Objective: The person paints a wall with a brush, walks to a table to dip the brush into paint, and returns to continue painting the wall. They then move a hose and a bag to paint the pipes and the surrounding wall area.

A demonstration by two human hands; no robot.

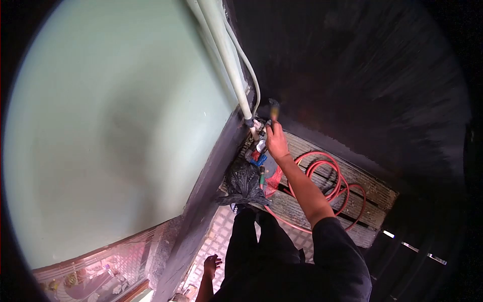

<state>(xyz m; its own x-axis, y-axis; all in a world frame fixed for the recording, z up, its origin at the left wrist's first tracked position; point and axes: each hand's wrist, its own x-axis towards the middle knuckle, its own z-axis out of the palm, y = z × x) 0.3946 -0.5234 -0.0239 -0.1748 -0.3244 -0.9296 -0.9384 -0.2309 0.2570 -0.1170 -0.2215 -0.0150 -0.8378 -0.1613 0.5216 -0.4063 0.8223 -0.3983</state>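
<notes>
At the far left, the pale green wall [100,100] ends at a dark band [206,186]. The left hand [212,266] hangs below, short of the tabletop [375,189], released, its fingers loosely curled around nothing visible. A crumpled black bag [244,181] lies at the tabletop's near left corner. Beyond it, small blue [260,160] and white [261,146] pieces crowd the left end, near the foot of the pale pipes [229,55]. The right hand [276,140] grasps what looks like a brush [274,108], blurred, its dark head up by the dark wall [352,75], above the far left corner. Rightward, a red hose [315,152] lies coiled. The dark coat looks broadly done; a ragged, paler line above the far edge seems unfinished. Coverage behind the pipes cannot be told.
</notes>
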